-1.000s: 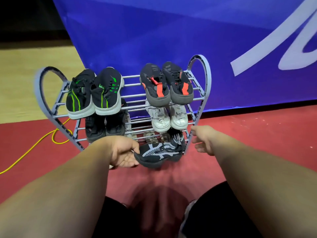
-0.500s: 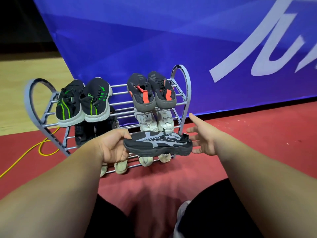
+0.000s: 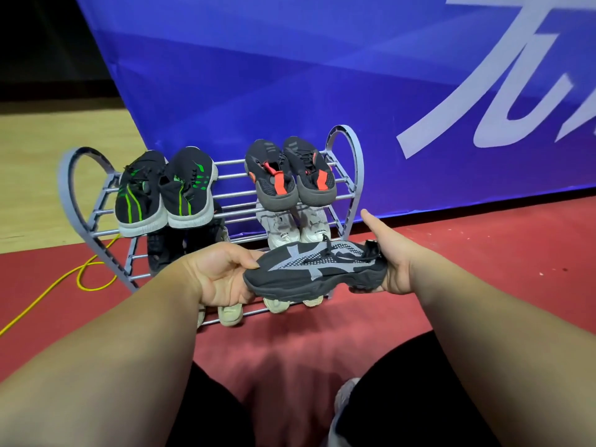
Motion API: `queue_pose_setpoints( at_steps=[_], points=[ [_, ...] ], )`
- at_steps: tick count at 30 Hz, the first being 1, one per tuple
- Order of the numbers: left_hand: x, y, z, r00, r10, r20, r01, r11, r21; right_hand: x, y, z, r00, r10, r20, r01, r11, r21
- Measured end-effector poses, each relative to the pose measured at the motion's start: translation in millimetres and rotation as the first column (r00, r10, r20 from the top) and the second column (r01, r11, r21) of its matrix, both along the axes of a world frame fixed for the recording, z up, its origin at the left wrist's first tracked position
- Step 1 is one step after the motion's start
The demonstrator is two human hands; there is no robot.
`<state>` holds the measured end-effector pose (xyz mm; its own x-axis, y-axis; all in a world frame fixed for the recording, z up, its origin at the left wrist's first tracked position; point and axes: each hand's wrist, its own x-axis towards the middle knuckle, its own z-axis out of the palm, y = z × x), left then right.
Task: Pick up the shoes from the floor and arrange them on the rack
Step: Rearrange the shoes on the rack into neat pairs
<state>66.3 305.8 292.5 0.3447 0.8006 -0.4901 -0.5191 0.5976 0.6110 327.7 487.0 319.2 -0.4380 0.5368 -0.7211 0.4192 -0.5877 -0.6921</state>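
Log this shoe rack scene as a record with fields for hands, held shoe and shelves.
Held shoe: black and grey shoe, off the floor, in front of the rack
Left hand: grips its toe end
Right hand: holds its heel end
Top shelf: green-striped pair left, red-accented pair right
Middle shelf: dark pair left, white pair right
Bottom shelf: beige shoes, partly hidden

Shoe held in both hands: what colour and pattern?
The black knit sneaker has grey streaks across its upper and a black sole; head view.

Arms extended; left hand (image 3: 222,275), right hand (image 3: 393,254) gripping shoe (image 3: 316,269) ends.
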Motion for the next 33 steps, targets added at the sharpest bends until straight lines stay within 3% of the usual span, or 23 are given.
queue_pose_setpoints(
  at_steps=[5, 9, 12, 18, 24, 28, 33],
  points=[
    [5.2, 1.8, 14.6, 0.977, 0.211, -0.029, -0.210, 0.977, 0.029, -0.6, -10.1, 9.1, 1.000, -0.013, -0.002, 0.013, 1.000, 0.013],
    [4.7, 12.7, 12.5, 0.898, 0.417, -0.144, -0.432, 0.896, -0.104, 8.8, -15.6, 14.1, 1.000, 0.012, 0.021, -0.013, 0.999, 0.039],
    [-0.1, 21.3, -4.1, 0.896, 0.329, -0.298, -0.405, 0.880, -0.247, 15.9, -18.2, 4.9, 0.994, 0.064, 0.084, -0.067, 0.997, 0.035],
    [15.7, 40.9, -42.0, 0.835, -0.032, -0.549, -0.273, 0.843, -0.464, 29.9, -9.9, -48.7, 0.968, 0.122, 0.220, -0.112, 0.992, -0.057],
    [37.9, 79.9, -101.7, 0.776, -0.081, -0.626, -0.291, 0.835, -0.468, 22.5, 22.2, -91.0, 0.933, 0.061, 0.354, -0.028, 0.995, -0.097],
    [48.4, 105.0, -127.2, 0.770, 0.051, -0.636, -0.406, 0.808, -0.427, 13.7, 39.9, -112.7, 0.931, 0.005, 0.364, 0.024, 0.997, -0.075],
    [48.0, 129.5, -151.7, 0.708, 0.348, -0.615, -0.657, 0.645, -0.390, -2.1, 62.8, -132.0, 0.950, -0.114, 0.291, 0.135, 0.989, -0.054]
  ],
)
